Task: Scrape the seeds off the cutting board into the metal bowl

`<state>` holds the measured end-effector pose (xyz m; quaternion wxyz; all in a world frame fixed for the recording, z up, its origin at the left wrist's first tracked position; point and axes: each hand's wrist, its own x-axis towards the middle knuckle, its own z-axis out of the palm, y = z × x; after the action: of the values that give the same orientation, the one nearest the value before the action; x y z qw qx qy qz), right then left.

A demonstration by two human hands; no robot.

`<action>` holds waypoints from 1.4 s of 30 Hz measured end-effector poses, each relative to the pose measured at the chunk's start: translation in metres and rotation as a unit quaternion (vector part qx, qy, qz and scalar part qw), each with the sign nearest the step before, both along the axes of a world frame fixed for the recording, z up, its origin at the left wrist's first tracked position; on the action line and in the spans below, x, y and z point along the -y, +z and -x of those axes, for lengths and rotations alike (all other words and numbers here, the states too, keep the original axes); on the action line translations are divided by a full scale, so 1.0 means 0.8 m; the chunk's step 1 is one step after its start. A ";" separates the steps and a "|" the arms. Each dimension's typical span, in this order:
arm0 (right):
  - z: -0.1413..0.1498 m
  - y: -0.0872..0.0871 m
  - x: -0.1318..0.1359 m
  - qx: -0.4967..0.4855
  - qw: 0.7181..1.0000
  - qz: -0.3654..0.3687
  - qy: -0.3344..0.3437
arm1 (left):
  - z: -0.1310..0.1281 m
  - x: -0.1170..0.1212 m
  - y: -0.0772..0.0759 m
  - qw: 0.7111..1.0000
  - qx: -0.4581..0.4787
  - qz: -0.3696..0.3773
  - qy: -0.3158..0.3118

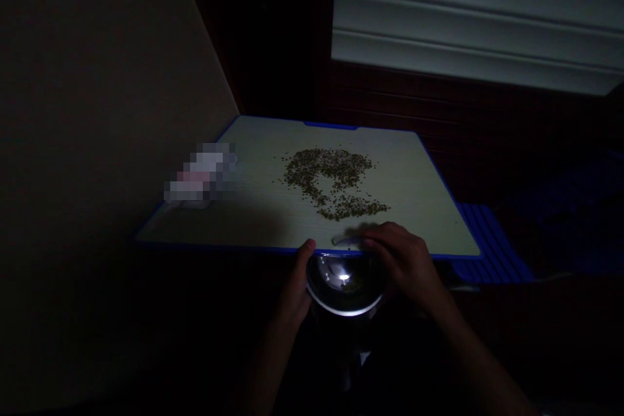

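Observation:
A shiny metal bowl [344,289] is held just below the near edge of a pale board with a blue rim [429,162]. My left hand [295,286] grips the bowl's left side, thumb on its rim. My right hand [404,260] rests over the board's near edge and the bowl's far rim, fingers curled; whether it holds anything is too dark to tell. A spread of small brownish-green seeds [331,179] lies on the middle of the board, just beyond my right hand. A few seeds seem to lie inside the bowl.
A blurred pale object [199,175] sits at the board's left edge by a beige wall [97,110]. A blue ribbed item [487,240] lies right of the board. A white slatted panel [478,13] is behind; the surroundings are very dark.

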<state>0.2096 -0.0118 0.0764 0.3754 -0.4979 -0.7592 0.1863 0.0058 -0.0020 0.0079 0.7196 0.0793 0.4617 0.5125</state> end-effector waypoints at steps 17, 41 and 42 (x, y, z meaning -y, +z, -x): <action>-0.019 -0.010 0.018 -0.073 0.990 -0.012 -0.120 | 0.002 -0.001 -0.009 0.999 -0.006 -0.007 0.035; -0.028 -0.018 0.018 -0.037 0.994 -0.014 -0.103 | 0.000 0.000 -0.007 0.998 -0.015 -0.018 0.051; -0.025 -0.016 0.019 -0.039 0.995 -0.011 -0.092 | 0.000 0.000 -0.008 0.998 -0.017 -0.014 0.052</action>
<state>0.2299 -0.0269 0.0635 0.4260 -0.5536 -0.6969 0.1620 0.0055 -0.0017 0.0017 0.6832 0.0740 0.4701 0.5539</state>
